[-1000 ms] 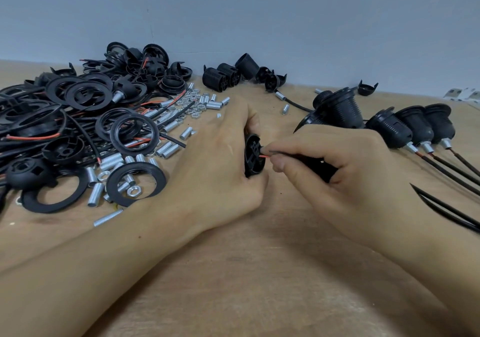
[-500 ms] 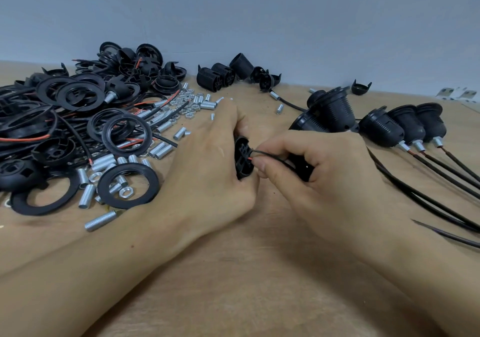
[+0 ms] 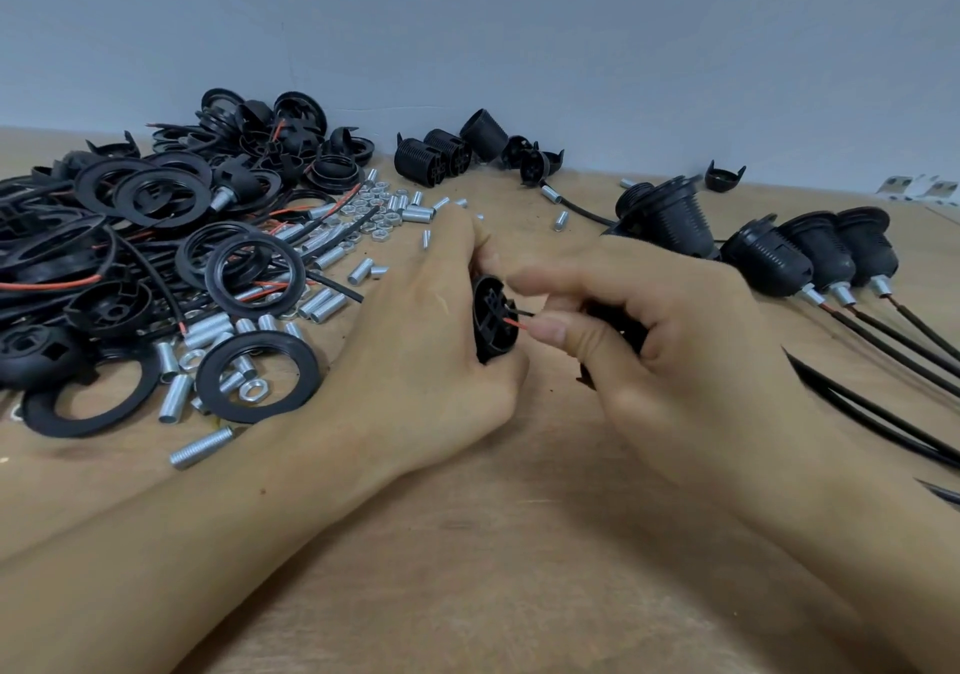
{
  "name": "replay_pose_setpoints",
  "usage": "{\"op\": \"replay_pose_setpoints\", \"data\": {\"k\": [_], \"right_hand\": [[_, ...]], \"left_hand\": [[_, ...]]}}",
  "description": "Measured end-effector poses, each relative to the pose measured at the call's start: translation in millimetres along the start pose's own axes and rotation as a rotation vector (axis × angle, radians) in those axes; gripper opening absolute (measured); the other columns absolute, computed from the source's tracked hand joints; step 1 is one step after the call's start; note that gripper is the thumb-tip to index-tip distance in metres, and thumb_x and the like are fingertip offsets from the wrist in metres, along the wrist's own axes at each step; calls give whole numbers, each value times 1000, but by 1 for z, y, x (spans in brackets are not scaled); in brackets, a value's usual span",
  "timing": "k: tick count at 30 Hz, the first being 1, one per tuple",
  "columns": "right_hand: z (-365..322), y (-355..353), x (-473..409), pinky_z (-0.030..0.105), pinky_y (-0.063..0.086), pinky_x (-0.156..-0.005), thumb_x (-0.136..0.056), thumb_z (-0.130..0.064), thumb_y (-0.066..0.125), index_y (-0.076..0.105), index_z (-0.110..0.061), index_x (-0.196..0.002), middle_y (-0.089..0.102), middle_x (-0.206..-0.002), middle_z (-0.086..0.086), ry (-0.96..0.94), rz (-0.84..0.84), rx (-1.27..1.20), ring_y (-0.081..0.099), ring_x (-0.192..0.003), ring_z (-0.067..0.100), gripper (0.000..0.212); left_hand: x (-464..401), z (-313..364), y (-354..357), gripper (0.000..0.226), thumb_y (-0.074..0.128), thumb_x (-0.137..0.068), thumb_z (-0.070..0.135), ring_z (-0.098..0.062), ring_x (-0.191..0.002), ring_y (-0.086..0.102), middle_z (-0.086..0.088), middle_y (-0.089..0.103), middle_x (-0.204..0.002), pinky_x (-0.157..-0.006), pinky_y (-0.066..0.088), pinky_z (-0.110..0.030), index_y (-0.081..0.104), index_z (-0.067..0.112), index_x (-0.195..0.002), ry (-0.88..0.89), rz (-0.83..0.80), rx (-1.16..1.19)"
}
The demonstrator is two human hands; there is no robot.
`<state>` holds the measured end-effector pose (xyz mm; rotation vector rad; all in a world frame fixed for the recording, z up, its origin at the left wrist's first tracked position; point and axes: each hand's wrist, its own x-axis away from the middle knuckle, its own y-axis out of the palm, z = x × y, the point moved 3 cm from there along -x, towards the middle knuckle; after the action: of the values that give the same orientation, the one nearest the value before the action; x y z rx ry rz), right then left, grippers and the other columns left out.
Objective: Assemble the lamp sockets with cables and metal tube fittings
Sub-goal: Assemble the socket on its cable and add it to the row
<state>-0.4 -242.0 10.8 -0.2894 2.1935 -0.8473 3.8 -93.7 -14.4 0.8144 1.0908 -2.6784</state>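
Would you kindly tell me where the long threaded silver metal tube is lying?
In the head view, the long threaded silver metal tube lies alone at the table's lower left, just beside the left forearm.

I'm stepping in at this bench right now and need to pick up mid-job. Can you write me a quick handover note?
Left hand grips a black socket insert. Right hand pinches the red wire at its face; the black wire sits beside it.
Done: four assembled sockets with cables lie on the right.
Left: seat both wires, close this socket; loose rings and metal tubes wait on the left of the table.
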Motion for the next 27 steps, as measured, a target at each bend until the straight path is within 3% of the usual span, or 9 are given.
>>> {"op": "replay_pose_setpoints", "data": {"k": [3,6,8,11,13,16,20,24,27], "right_hand": [[1,-1,-1,8,39,-61,-84,-9,68,72,-13,-84,62,-69,-9,18,37,-51,56,-64,3,5],[1,0,0,10,40,-58,-84,-10,70,72,-14,-80,61,-65,-6,28,27,-51,56,-63,9,6],[2,0,0,10,39,-56,-86,-10,71,72,-14,-79,59,-66,-5,37,9,-74,53,-60,9,8],[7,1,0,22,43,-52,-88,-13,71,74,-18,-81,62,-65,-1,60,-16,-107,54,-57,15,9],[9,1,0,28,45,-53,-88,-15,72,75,-20,-82,62,-63,1,71,-25,-117,55,-57,17,9],[10,0,0,22,43,-50,-88,-18,72,75,-24,-81,60,-60,2,73,-38,-131,53,-55,17,10],[14,1,-2,18,37,-49,-87,-18,72,75,-24,-78,56,-58,6,103,-120,-116,48,-53,19,12],[13,2,-2,15,37,-53,-86,-15,73,75,-21,-77,51,-54,-7,69,-110,-22,50,-57,14,11],[9,4,-2,13,35,-56,-84,-12,73,74,-17,-77,46,-56,-18,11,-88,46,50,-60,8,9]], "left_hand": [[0,0,-2,35,62,-68,20,-10,-64,49,9,49,-71,-53,32,-29,38,22,-93,13,6,-17],[0,0,-4,41,68,-69,10,-8,-62,49,11,49,-70,-52,34,-27,37,21,-94,66,12,-48],[-2,0,-5,43,68,-68,6,-6,-63,47,10,48,-71,-52,32,-19,37,20,-94,99,19,-83],[-4,1,-7,43,67,-68,9,-5,-67,41,15,42,-76,-60,33,-13,36,21,-95,154,36,-167],[-4,3,-8,37,63,-68,12,-10,-69,33,13,39,-77,-61,30,-20,38,18,-95,188,32,-218],[-4,5,-10,33,61,-66,10,-10,-75,31,7,42,-82,-62,25,-24,47,10,-96,242,14,-281],[-3,5,-5,41,69,-63,0,-15,-78,34,7,39,-83,-66,31,-31,47,11,-96,310,-47,-364],[1,2,1,48,71,-60,-4,-23,-78,43,5,42,-85,-67,36,-37,45,11,-96,305,-116,-372],[1,-1,3,50,70,-63,-4,-19,-83,40,7,40,-89,-68,33,-32,41,16,-98,255,-147,-357]]}}
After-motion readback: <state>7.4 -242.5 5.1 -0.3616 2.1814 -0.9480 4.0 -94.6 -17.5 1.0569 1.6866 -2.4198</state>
